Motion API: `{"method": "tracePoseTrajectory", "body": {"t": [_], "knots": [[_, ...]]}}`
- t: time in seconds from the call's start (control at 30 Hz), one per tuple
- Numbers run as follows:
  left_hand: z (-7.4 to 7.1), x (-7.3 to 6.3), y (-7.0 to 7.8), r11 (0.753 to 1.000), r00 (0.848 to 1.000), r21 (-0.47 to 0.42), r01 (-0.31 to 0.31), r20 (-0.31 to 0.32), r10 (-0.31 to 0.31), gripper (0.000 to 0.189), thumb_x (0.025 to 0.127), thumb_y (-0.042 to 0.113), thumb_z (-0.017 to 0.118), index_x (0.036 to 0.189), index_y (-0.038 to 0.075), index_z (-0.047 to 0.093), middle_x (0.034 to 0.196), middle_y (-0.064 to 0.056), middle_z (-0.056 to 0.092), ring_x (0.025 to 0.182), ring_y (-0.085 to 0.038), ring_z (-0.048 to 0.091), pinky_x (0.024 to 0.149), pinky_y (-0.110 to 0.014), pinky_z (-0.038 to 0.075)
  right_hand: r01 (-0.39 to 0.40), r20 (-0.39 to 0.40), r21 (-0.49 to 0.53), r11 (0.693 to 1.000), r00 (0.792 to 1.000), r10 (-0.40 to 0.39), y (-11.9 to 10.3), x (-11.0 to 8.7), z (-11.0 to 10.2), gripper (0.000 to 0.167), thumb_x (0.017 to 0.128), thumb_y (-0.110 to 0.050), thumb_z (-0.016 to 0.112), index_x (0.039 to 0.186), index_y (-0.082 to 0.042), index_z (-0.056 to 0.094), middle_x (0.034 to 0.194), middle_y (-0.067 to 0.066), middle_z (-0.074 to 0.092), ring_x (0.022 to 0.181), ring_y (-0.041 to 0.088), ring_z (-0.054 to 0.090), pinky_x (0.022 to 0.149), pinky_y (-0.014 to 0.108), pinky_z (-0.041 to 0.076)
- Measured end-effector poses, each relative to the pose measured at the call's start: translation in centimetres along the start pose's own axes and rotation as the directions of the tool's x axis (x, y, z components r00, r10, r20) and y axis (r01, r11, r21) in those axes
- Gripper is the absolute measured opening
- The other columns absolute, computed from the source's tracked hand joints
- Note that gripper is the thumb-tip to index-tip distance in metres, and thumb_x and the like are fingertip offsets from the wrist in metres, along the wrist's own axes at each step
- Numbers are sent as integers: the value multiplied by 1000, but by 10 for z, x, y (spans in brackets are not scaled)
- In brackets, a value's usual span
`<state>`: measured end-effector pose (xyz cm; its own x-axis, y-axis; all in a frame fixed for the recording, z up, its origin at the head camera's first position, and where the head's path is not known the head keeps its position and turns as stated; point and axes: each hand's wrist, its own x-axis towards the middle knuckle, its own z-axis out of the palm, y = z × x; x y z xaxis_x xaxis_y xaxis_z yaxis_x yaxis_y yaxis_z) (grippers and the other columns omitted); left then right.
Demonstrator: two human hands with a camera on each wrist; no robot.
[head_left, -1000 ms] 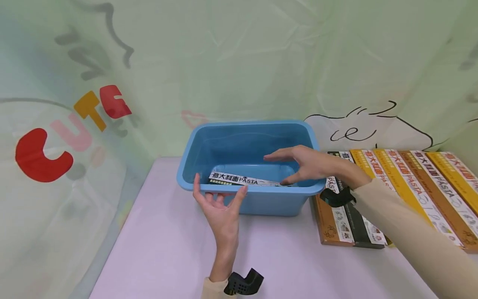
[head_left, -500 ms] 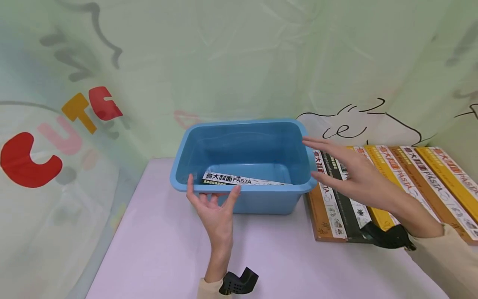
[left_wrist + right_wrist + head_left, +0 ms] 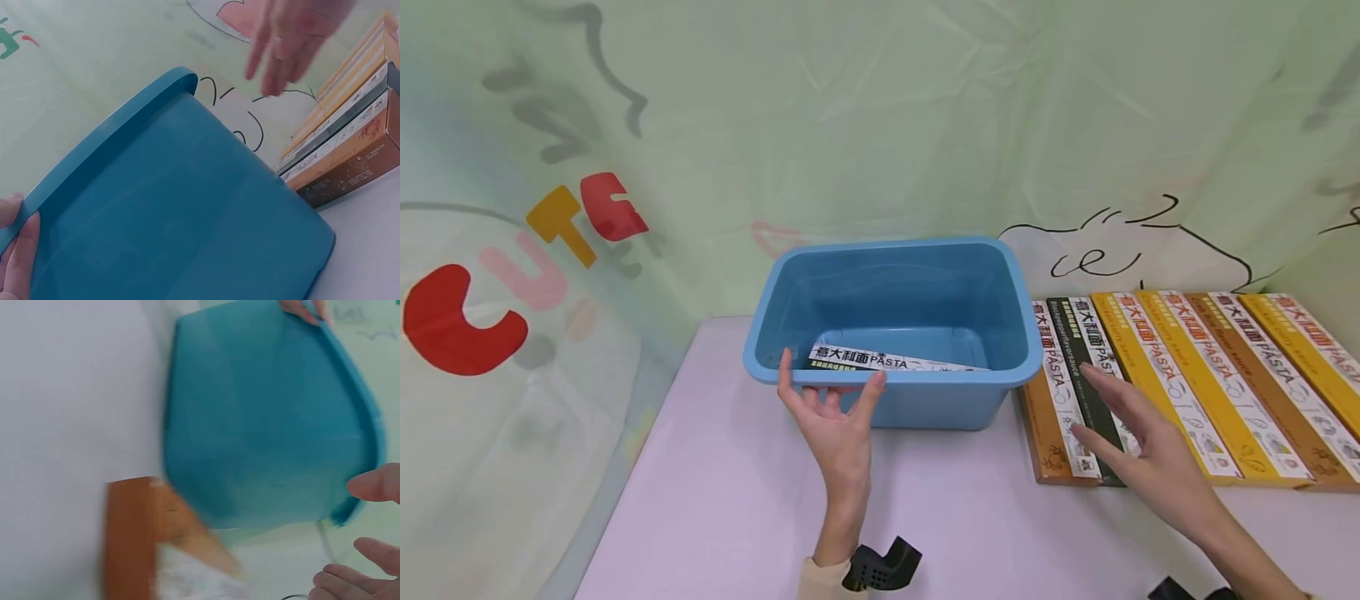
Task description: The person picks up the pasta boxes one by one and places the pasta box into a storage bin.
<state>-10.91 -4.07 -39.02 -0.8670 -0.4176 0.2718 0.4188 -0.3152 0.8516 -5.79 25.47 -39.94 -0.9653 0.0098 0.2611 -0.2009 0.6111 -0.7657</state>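
Note:
My left hand [image 3: 835, 437] grips the front rim of a blue plastic bin [image 3: 925, 408]. In the left wrist view its fingers [image 3: 24, 259] curl below the rim, with the thumb against it. A pasta box [image 3: 880, 358] with a white label lies slanted inside the bin, partly hidden behind the front wall. My right hand [image 3: 1150, 458] hovers with spread fingers over the black pasta box [image 3: 1071, 350] and holds nothing. Beside that box, nearest the bin, lies a brown pasta box [image 3: 1048, 454]. The right wrist view catches the right thumb and fingers apart from each other.
More boxes continue the row to the right, among them a yellow pasta box [image 3: 1157, 375] and another brown pasta box [image 3: 1270, 367]. Behind the white table [image 3: 700, 500] hangs a pale green printed curtain [image 3: 880, 125].
My right hand has come out of the bin, passed its right rim and moved right and nearer, over the boxes. The left hand stays on the rim.

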Motion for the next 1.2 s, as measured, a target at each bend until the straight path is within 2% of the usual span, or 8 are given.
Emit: {"method": "tracePoseTrajectory", "body": {"t": [0.07,0.17,0.3,0.4,0.53,0.93,1.07,1.2], "knots": [[0,0,0,1000,1000,6,-3,0,3,110,81,-10,83,164,14,15,150,-15,45,114,-34,57,87,-33,62,-76,39,13,997,996,76,7,-6,4,74,95,-3,74,159,0,36,160,30,38,145,53,34,99,-4,23],[0,0,0,1000,1000,9,-3,2,3,109,81,-9,83,164,14,15,149,-15,46,110,-32,57,86,-33,62,-168,115,13,986,980,166,14,-12,9,75,98,-11,75,160,1,33,161,31,35,143,58,34,96,-3,27],[0,0,-1,1000,1000,15,-9,4,8,109,82,-8,83,164,14,15,149,-15,46,111,-33,57,87,-33,62,-228,200,-1,974,954,223,17,-15,14,79,99,-19,75,160,1,30,162,32,33,144,59,34,107,23,44],[0,0,-1,1000,1000,17,-11,10,11,108,82,-9,82,164,13,15,150,-15,45,115,-34,57,90,-35,61,-240,223,-12,971,946,237,17,-15,16,81,99,-22,75,160,4,28,161,34,32,143,59,34,107,51,41],[0,1,-1,1000,1000,9,-6,12,6,108,82,-9,82,164,13,14,149,-15,46,115,-34,58,90,-35,61,-251,226,-26,968,941,251,16,-13,19,83,99,-24,75,159,7,27,161,36,31,143,60,33,107,60,38],[-1,-1,-3,1000,1000,8,-2,3,2,106,83,-9,82,163,12,16,144,-14,49,107,-31,57,86,-31,61,-415,224,-28,909,884,411,8,-4,16,72,103,-16,65,159,8,27,162,37,26,146,58,31,109,53,43],[-1,-1,-3,1000,1000,14,-4,7,4,105,83,-8,81,163,12,16,144,-14,49,106,-29,57,86,-30,61,-455,223,94,886,877,426,11,-13,20,77,102,-12,66,161,9,21,165,35,21,148,55,28,102,21,48],[-1,0,-3,1000,1000,23,-9,6,9,104,83,-8,82,162,12,17,144,-14,49,107,-30,57,86,-31,61,-466,202,222,857,882,427,14,-22,33,93,97,-7,73,163,7,9,167,34,16,152,51,24,97,0,36]]}}
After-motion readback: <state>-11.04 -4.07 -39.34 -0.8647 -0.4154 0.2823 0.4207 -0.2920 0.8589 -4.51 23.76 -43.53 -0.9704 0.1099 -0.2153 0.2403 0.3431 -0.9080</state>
